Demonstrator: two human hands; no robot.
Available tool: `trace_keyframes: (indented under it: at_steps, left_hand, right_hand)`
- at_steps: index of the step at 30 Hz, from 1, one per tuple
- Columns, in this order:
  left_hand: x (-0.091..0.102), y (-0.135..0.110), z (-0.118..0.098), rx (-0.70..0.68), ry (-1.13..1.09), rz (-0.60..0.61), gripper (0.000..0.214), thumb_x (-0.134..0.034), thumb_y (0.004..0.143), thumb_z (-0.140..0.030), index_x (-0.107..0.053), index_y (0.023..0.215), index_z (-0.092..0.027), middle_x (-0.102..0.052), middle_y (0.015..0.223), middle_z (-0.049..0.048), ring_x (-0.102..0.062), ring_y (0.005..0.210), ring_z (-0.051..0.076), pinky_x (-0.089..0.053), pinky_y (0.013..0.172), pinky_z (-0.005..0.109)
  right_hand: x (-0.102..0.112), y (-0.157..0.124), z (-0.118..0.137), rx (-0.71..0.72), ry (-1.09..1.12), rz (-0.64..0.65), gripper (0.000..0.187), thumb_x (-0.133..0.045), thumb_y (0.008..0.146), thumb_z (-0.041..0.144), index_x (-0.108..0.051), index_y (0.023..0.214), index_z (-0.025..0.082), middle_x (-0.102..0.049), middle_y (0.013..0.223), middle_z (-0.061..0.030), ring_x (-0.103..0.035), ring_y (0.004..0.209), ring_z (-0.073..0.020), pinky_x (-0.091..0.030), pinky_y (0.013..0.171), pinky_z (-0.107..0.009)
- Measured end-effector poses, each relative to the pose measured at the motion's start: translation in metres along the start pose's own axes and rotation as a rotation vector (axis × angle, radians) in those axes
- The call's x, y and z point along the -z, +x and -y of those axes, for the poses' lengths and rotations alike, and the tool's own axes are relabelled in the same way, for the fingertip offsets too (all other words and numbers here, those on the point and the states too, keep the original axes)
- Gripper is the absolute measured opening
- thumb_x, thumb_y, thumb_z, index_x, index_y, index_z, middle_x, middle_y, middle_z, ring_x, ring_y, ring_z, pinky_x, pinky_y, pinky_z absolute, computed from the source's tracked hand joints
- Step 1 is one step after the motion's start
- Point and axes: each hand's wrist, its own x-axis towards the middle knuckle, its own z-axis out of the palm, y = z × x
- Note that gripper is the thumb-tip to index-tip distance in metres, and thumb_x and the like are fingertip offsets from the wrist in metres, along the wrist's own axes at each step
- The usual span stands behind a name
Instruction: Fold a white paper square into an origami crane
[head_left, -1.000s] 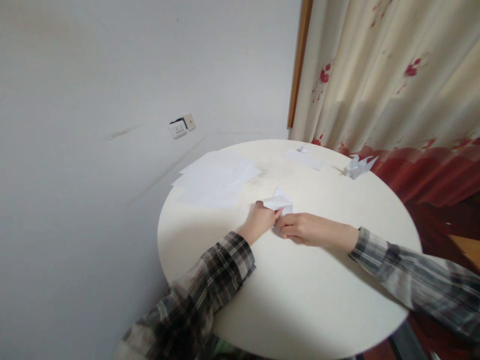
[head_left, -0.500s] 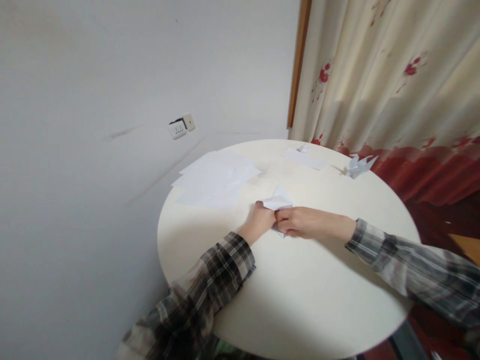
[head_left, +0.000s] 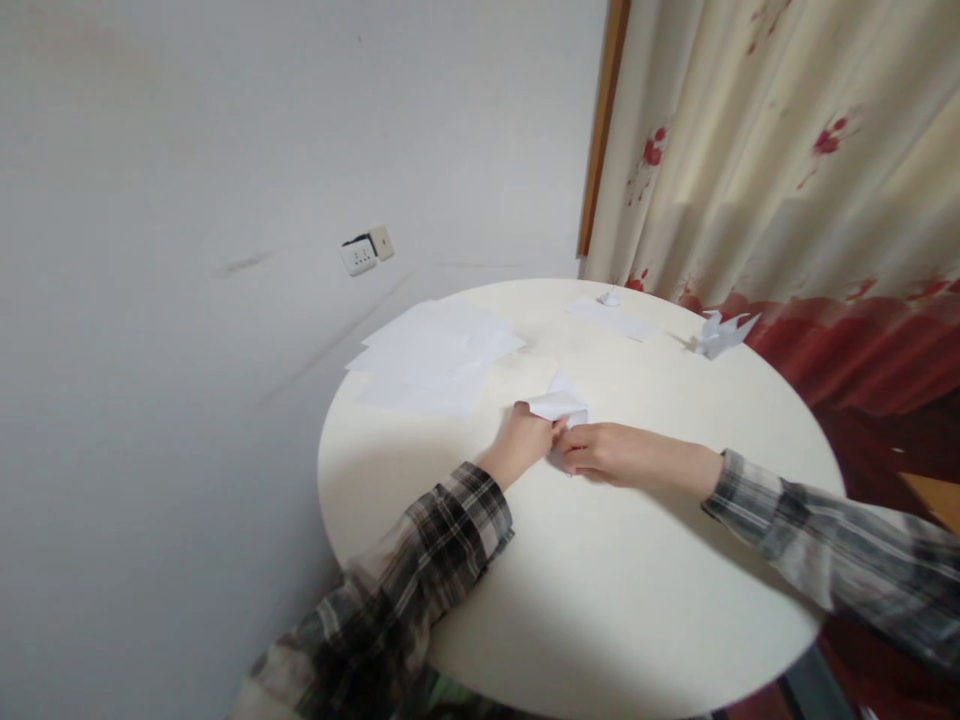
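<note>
A small folded white paper (head_left: 561, 402) lies near the middle of the round cream table (head_left: 600, 600). My left hand (head_left: 523, 443) is closed on the paper's left side, its fingers pinching the fold. From the right, my right hand (head_left: 606, 452) presses its curled fingers onto the paper's near edge. The two hands touch each other over the paper. Both arms wear plaid sleeves. Part of the paper is hidden under the fingers.
A loose stack of white sheets (head_left: 435, 355) lies at the table's far left. A single sheet with a tiny folded piece (head_left: 609, 312) sits at the back. A folded paper crane (head_left: 720, 332) rests at the far right edge. A floral curtain (head_left: 787, 170) hangs behind; a wall socket (head_left: 365, 250) at left.
My right hand slid left against the left hand half a second ago, then drew slightly back to the right. The left hand and the paper stayed in place.
</note>
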Motion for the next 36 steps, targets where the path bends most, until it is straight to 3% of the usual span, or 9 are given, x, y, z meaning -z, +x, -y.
trace_keyframes:
  at_steps: [3, 7, 16, 22, 32, 36]
  left_hand:
    - [0.006, -0.001, -0.004, 0.008, 0.211, 0.046, 0.032, -0.038, 0.091, -0.029, -0.066, 0.094, -0.013, -0.069, 0.087, 0.0121, -0.063, 0.087, 0.025, -0.043, 0.082, 0.037]
    - [0.013, 0.0, -0.007, 0.02, 0.275, 0.068, 0.03, -0.04, 0.09, -0.029, -0.065, 0.098, -0.014, -0.068, 0.093, 0.0114, -0.062, 0.089, 0.024, -0.043, 0.083, 0.035]
    - [0.008, 0.005, 0.0, 0.023, 0.168, -0.037, 0.027, -0.043, 0.088, -0.029, -0.066, 0.093, -0.015, -0.069, 0.088, 0.0097, -0.062, 0.09, 0.022, -0.045, 0.081, 0.031]
    - [0.007, 0.005, -0.001, 0.061, 0.103, -0.066, 0.027, -0.045, 0.087, -0.03, -0.067, 0.09, -0.014, -0.069, 0.089, 0.0114, -0.062, 0.09, 0.023, -0.045, 0.084, 0.032]
    - [0.015, 0.006, -0.007, 0.052, 0.173, 0.001, 0.027, -0.044, 0.088, -0.027, -0.068, 0.088, -0.014, -0.069, 0.085, 0.0111, -0.064, 0.085, 0.023, -0.044, 0.084, 0.034]
    - [0.013, 0.007, -0.005, 0.061, 0.116, -0.051, 0.028, -0.044, 0.088, -0.029, -0.067, 0.088, -0.014, -0.069, 0.085, 0.01, -0.063, 0.087, 0.022, -0.043, 0.085, 0.032]
  right_hand:
    - [-0.001, -0.003, 0.001, 0.014, -0.015, -0.026, 0.02, -0.04, 0.086, 0.007, -0.057, 0.081, 0.014, -0.058, 0.086, -0.0087, -0.05, 0.087, -0.0171, -0.041, 0.077, -0.029]
    - [-0.002, -0.006, 0.002, 0.014, -0.042, -0.051, 0.024, -0.036, 0.088, 0.007, -0.058, 0.083, 0.014, -0.06, 0.084, -0.0091, -0.052, 0.084, -0.0174, -0.041, 0.077, -0.031]
    - [-0.013, -0.012, -0.001, 0.027, 0.073, -0.239, 0.027, -0.034, 0.089, 0.01, -0.06, 0.09, 0.016, -0.065, 0.09, -0.0096, -0.056, 0.092, -0.0167, -0.044, 0.08, -0.032]
    - [-0.012, -0.014, 0.001, 0.01, 0.096, -0.242, 0.027, -0.034, 0.089, 0.011, -0.061, 0.092, 0.016, -0.065, 0.095, -0.0096, -0.055, 0.094, -0.0167, -0.045, 0.082, -0.033]
    - [-0.016, -0.017, 0.0, 0.01, 0.077, -0.269, 0.027, -0.037, 0.088, 0.01, -0.062, 0.096, 0.015, -0.065, 0.098, -0.0101, -0.056, 0.097, -0.0176, -0.047, 0.084, -0.035]
    - [-0.014, -0.021, 0.005, -0.02, 0.108, -0.289, 0.025, -0.041, 0.086, 0.01, -0.061, 0.099, 0.015, -0.064, 0.102, -0.0115, -0.055, 0.1, -0.0181, -0.047, 0.087, -0.035]
